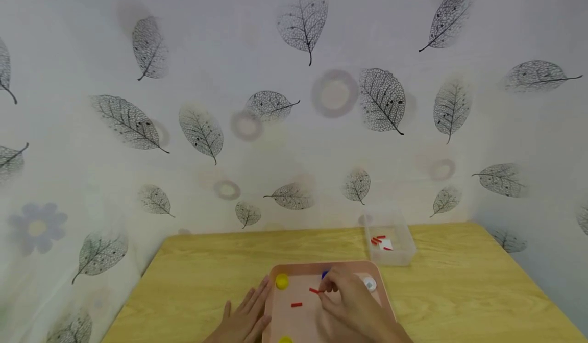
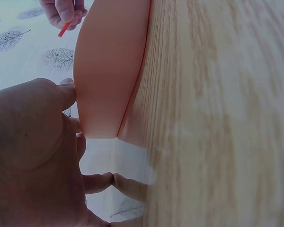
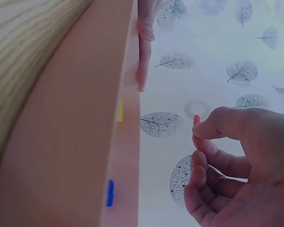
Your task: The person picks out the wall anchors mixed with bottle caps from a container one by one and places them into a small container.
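Observation:
My right hand (image 1: pixel 351 302) pinches a small red stick (image 1: pixel 314 290) between thumb and index finger, above the pink tray (image 1: pixel 317 267). In the right wrist view, the end of that red stick (image 3: pixel 196 120) pokes out past the fingertips while the other fingers curl loosely. A second red stick (image 1: pixel 296 304) lies on the tray floor. Fingers spread, my left hand (image 1: pixel 243 316) rests on the table against the tray's left side. The left wrist view shows its thumb side touching the tray wall (image 2: pixel 109 71).
Inside the tray are a yellow round piece (image 1: pixel 282 281) at back left, another yellow piece (image 1: pixel 286 340) in front, a blue piece (image 1: pixel 325 273) partly behind my right hand and a white round piece (image 1: pixel 369 284). A clear box (image 1: pixel 399 258) with several red sticks stands behind on the wooden table (image 1: pixel 206 261).

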Motion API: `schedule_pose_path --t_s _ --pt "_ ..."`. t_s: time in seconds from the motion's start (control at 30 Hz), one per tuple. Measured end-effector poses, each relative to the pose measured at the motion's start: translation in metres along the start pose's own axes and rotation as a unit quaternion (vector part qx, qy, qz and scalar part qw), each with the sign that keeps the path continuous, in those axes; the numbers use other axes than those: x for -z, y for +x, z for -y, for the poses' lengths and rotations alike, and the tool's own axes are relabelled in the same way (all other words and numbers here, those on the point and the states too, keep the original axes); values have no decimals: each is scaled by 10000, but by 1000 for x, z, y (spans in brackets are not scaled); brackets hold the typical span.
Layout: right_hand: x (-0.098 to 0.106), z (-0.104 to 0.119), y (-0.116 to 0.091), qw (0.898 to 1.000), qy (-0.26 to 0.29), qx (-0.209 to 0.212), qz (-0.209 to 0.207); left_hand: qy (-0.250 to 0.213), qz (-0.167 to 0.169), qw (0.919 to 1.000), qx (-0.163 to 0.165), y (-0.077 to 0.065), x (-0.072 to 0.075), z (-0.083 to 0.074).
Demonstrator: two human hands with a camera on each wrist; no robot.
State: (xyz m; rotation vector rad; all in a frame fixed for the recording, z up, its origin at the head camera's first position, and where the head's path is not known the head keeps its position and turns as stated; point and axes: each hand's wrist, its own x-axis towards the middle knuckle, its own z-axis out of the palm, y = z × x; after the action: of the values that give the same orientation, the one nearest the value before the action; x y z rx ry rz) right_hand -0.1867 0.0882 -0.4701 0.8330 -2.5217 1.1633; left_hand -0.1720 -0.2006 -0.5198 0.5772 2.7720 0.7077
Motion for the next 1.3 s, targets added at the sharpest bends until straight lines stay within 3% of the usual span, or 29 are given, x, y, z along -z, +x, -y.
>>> schedule_pose_path --t_s 0.27,0.4,0.5,0.67,1.03,1.3 --pt "11 5 7 9991 -1 232 -357 95 77 9997 210 -2 5 -1" --pt "18 5 10 9932 -651 451 -849 66 146 9996 230 -2 5 -2" --pt "25 5 11 9937 -696 228 -850 -13 142 9997 210 -2 5 -3" --pt "36 6 15 9983 15 -363 -452 -94 74 9998 143 -1 4 -4" --pt "55 -3 17 9955 -104 -527 -778 -47 -41 9999 83 0 -1 -3" --pt "65 -19 18 9930 -214 -665 -956 -62 52 9999 98 2 0 -2"
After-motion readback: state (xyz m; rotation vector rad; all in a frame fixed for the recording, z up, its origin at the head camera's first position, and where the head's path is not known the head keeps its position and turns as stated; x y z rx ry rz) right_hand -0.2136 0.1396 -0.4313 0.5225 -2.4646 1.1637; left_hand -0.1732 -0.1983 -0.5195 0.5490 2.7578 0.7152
